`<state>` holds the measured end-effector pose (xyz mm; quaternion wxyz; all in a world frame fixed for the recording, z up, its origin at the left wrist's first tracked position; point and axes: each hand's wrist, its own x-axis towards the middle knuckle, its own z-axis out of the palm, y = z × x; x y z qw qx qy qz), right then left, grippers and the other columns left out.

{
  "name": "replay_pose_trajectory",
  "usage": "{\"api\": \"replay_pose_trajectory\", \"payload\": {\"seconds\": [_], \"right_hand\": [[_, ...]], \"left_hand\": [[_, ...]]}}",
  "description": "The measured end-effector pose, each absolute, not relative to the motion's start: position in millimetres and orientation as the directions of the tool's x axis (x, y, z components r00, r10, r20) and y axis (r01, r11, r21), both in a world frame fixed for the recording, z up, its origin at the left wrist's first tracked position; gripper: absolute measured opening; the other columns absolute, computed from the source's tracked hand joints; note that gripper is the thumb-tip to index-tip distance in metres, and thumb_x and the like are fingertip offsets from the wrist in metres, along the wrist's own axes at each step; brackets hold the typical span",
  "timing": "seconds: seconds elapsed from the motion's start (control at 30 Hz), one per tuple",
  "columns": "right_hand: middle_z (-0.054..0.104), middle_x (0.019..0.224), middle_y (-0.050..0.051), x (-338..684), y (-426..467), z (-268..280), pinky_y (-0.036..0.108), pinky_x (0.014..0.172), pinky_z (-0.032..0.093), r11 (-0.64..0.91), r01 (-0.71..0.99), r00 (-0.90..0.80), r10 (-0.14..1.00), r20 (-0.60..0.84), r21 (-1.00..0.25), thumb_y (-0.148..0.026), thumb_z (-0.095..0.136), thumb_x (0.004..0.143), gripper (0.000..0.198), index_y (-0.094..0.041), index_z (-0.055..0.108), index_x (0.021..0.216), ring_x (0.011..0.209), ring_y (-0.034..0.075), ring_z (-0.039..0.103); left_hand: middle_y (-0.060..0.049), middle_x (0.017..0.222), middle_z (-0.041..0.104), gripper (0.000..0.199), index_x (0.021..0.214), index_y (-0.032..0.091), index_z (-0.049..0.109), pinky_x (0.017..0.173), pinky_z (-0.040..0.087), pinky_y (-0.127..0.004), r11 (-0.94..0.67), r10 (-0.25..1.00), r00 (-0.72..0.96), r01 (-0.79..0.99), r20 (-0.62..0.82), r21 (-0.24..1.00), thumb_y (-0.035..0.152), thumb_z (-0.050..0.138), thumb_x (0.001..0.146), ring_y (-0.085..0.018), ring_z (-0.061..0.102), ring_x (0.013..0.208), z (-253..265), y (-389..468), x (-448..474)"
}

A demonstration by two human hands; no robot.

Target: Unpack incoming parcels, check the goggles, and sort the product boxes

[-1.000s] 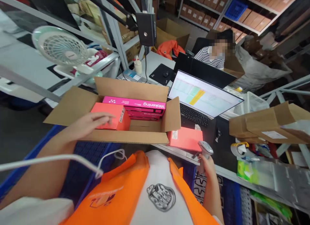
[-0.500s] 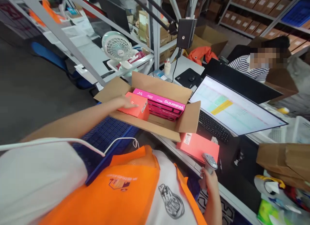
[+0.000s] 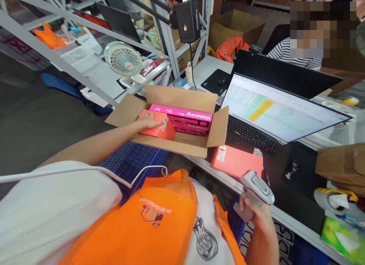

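Note:
My left hand (image 3: pixel 148 121) is on top of a coral-red box (image 3: pixel 159 132), its fingers spread across it in a grip. This box lies in the left part of an open cardboard carton (image 3: pixel 171 145), beside stacked pink boxes (image 3: pixel 182 113) marked "Wakening". My right hand (image 3: pixel 258 210) is wrapped around the handle of a grey-and-white barcode scanner (image 3: pixel 258 186), held at the desk's front edge. Just beyond the scanner, a second coral-red box (image 3: pixel 238 161) with a white label lies on the black desk mat.
A monitor (image 3: pixel 273 105) and keyboard (image 3: pixel 249 134) stand behind the second red box. Brown packages (image 3: pixel 339 166) and a tape dispenser (image 3: pixel 336 199) are at the right. A blue crate (image 3: pixel 142 158) sits below the carton. A person in stripes (image 3: pixel 285 52) is across the desk.
The view has shifted. My right hand has raised the scanner nearer the camera and turned it, its head now pointing away from the second red box's middle. My left hand stays on the box in the carton.

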<state>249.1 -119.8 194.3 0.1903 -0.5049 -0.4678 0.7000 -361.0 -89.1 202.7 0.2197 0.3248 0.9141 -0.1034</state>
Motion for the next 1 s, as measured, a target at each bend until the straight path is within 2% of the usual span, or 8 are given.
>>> {"api": "replay_pose_trajectory", "payload": {"seconds": [0.1, 0.17, 0.27, 0.37, 0.47, 0.6, 0.83, 1.0], "right_hand": [[0.059, 0.061, 0.003, 198, -100, 248, 0.034, 0.049, 0.048, -0.467, 0.143, -0.623, 0.642, -0.446, -0.873, -0.052, 0.078, 0.074, 0.034, -0.022, 0.067, 0.085, 0.050, 0.018, 0.054], [0.060, 0.059, 0.003, 153, -84, 272, 0.030, 0.051, 0.046, -0.434, 0.174, -0.724, 0.551, -0.414, -0.884, -0.044, 0.075, 0.079, 0.028, -0.020, 0.062, 0.076, 0.050, 0.015, 0.054], [0.061, 0.056, 0.000, 89, -67, 284, 0.027, 0.051, 0.046, -0.392, 0.215, -0.766, 0.500, -0.404, -0.894, -0.033, 0.070, 0.074, 0.020, -0.019, 0.056, 0.075, 0.046, 0.013, 0.054], [0.062, 0.056, -0.002, 49, -61, 279, 0.025, 0.045, 0.043, -0.427, 0.254, -0.756, 0.472, -0.453, -0.868, -0.030, 0.066, 0.066, 0.023, -0.020, 0.051, 0.080, 0.042, 0.013, 0.054], [0.059, 0.052, -0.003, 37, -62, 275, 0.023, 0.043, 0.041, -0.454, 0.275, -0.769, 0.426, -0.477, -0.848, -0.028, 0.064, 0.064, 0.020, -0.021, 0.050, 0.077, 0.040, 0.012, 0.052], [0.056, 0.049, -0.004, 40, -65, 277, 0.023, 0.045, 0.042, -0.425, 0.288, -0.761, 0.443, -0.475, -0.858, -0.028, 0.064, 0.065, 0.017, -0.022, 0.049, 0.071, 0.039, 0.010, 0.049], [0.057, 0.051, -0.005, 43, -72, 261, 0.024, 0.044, 0.040, -0.446, 0.254, -0.714, 0.512, -0.478, -0.858, -0.031, 0.066, 0.065, 0.020, -0.021, 0.052, 0.075, 0.040, 0.011, 0.049], [0.059, 0.052, -0.003, 44, -76, 255, 0.024, 0.045, 0.040, -0.443, 0.247, -0.711, 0.521, -0.472, -0.861, -0.032, 0.066, 0.066, 0.021, -0.020, 0.052, 0.075, 0.040, 0.011, 0.049]], "left_hand": [[-0.022, 0.173, 0.001, 0.121, 0.168, 0.019, 0.004, 0.123, 0.017, -0.068, 0.772, 0.544, -0.685, 0.634, -0.484, -0.030, 0.092, 0.040, 0.079, -0.058, 0.008, 0.153, 203, -91, -363], [-0.021, 0.173, -0.001, 0.121, 0.168, 0.020, 0.004, 0.123, 0.016, -0.067, 0.773, 0.551, -0.680, 0.634, -0.484, -0.012, 0.092, 0.040, 0.079, -0.057, 0.005, 0.154, 201, -96, -364], [-0.016, 0.174, -0.005, 0.118, 0.169, 0.024, 0.004, 0.121, 0.017, -0.071, 0.772, 0.571, -0.678, 0.635, -0.463, 0.023, 0.092, 0.038, 0.079, -0.054, 0.000, 0.155, 197, -107, -360], [-0.012, 0.175, -0.007, 0.111, 0.169, 0.026, 0.006, 0.119, 0.015, -0.074, 0.776, 0.584, -0.686, 0.629, -0.435, 0.051, 0.090, 0.033, 0.082, -0.051, -0.003, 0.157, 195, -117, -353], [-0.010, 0.175, -0.010, 0.107, 0.169, 0.025, 0.004, 0.122, 0.010, -0.072, 0.784, 0.585, -0.694, 0.616, -0.419, 0.075, 0.086, 0.030, 0.085, -0.048, -0.008, 0.157, 193, -124, -347], [-0.010, 0.175, -0.009, 0.108, 0.169, 0.023, 0.004, 0.123, 0.007, -0.070, 0.780, 0.602, -0.690, 0.617, -0.401, 0.110, 0.086, 0.031, 0.085, -0.047, -0.011, 0.157, 190, -131, -344], [-0.011, 0.175, -0.006, 0.104, 0.169, 0.022, 0.010, 0.123, 0.008, -0.071, 0.763, 0.630, -0.690, 0.636, -0.357, 0.118, 0.085, 0.028, 0.088, -0.048, -0.009, 0.158, 188, -134, -341], [-0.012, 0.175, -0.004, 0.105, 0.169, 0.021, 0.012, 0.122, 0.007, -0.072, 0.754, 0.643, -0.691, 0.648, -0.330, 0.110, 0.086, 0.025, 0.087, -0.048, -0.008, 0.157, 186, -132, -341]]}}
